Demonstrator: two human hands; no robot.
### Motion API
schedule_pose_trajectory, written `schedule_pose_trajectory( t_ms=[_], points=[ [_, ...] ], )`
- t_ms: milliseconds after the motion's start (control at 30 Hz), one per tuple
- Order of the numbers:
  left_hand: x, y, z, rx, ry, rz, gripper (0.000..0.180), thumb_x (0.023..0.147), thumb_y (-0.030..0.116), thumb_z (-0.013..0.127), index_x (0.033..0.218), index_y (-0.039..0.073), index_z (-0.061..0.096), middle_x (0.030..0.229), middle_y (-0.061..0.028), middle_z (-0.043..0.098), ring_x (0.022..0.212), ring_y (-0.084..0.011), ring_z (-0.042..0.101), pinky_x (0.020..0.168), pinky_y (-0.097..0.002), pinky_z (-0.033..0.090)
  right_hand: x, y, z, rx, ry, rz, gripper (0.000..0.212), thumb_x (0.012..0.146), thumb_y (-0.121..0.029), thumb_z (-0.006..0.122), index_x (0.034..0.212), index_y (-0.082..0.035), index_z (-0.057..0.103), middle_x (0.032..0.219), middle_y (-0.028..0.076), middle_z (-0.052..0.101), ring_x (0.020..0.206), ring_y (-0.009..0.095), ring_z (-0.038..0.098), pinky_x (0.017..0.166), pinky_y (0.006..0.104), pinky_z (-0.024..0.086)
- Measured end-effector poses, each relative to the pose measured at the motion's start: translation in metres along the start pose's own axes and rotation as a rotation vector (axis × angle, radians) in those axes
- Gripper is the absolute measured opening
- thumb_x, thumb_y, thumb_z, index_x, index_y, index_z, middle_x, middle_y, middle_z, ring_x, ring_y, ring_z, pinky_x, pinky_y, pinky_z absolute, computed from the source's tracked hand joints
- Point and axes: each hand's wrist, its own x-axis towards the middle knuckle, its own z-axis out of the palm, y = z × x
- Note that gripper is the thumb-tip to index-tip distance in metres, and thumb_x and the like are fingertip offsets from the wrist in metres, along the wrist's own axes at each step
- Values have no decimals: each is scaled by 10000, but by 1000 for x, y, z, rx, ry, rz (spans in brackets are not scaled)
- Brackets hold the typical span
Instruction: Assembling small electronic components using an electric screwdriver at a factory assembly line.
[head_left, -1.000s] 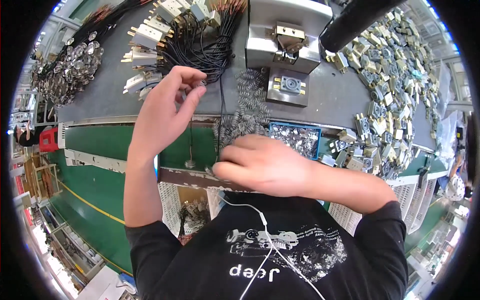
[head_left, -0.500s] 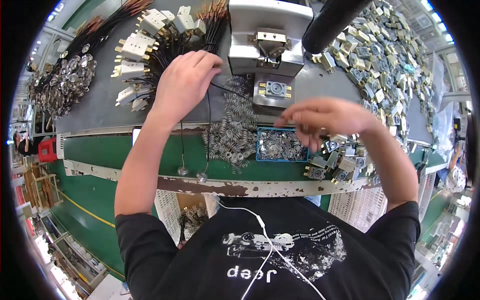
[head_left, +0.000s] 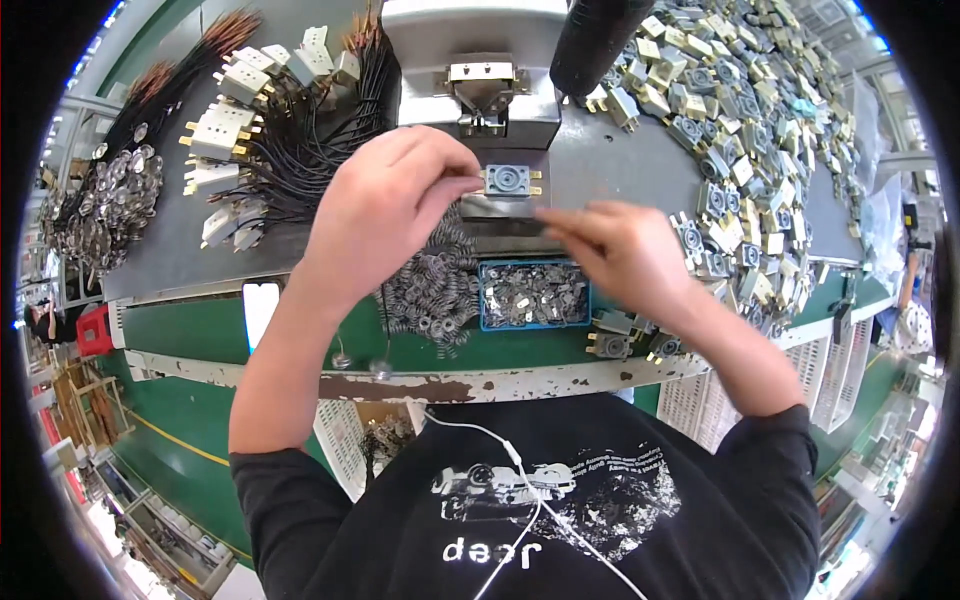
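A grey plug housing (head_left: 508, 180) with brass pins lies on the metal block in front of a steel press fixture (head_left: 484, 95). My left hand (head_left: 385, 205) is closed, fingertips pinched at the housing's left side. Black wires (head_left: 387, 315) hang from under this hand, with round metal discs (head_left: 380, 370) at their lower ends. My right hand (head_left: 630, 250) is at the housing's lower right, index finger and thumb brought together; whatever is between them is too small to make out. Below the block are a heap of coil springs (head_left: 430, 295) and a blue tray (head_left: 535, 327) of small metal parts.
Many grey plug housings (head_left: 740, 150) are piled at the right. White plugs (head_left: 222, 130) with black cables lie at the left, beside a heap of metal discs (head_left: 110, 200). A black tube (head_left: 600, 45) stands right of the fixture. A white phone-like slab (head_left: 261, 315) sits near the front edge.
My left hand has come right and down to the housing, bringing the wires. My right hand has lowered slightly, its fingers drawn together. The whole view has shifted a little.
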Motion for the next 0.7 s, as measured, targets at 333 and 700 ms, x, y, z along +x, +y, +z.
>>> schedule_pose_trajectory(
  t_ms=[333, 700],
  points=[
    [8, -8, 29, 121, -142, 62, 114, 850, 72, 760, 913, 35, 673, 926, -64, 705, 856, -272, 687, 771, -373, 549, -26, -11, -1, 543, 16, 168, 460, 887, 36, 766, 1320, -28, 624, 1139, 115, 725, 933, 163, 730, 857, 299, 594],
    [8, 0, 27, 125, -182, -61, 126, 873, 138, 749, 943, 60, 679, 910, -73, 651, 871, -284, 670, 766, -393, 545, -29, -13, -1, 586, 29, 220, 454, 905, 34, 750, 1332, -10, 602, 1167, 130, 727, 984, 188, 751, 868, 309, 599]
  ],
)
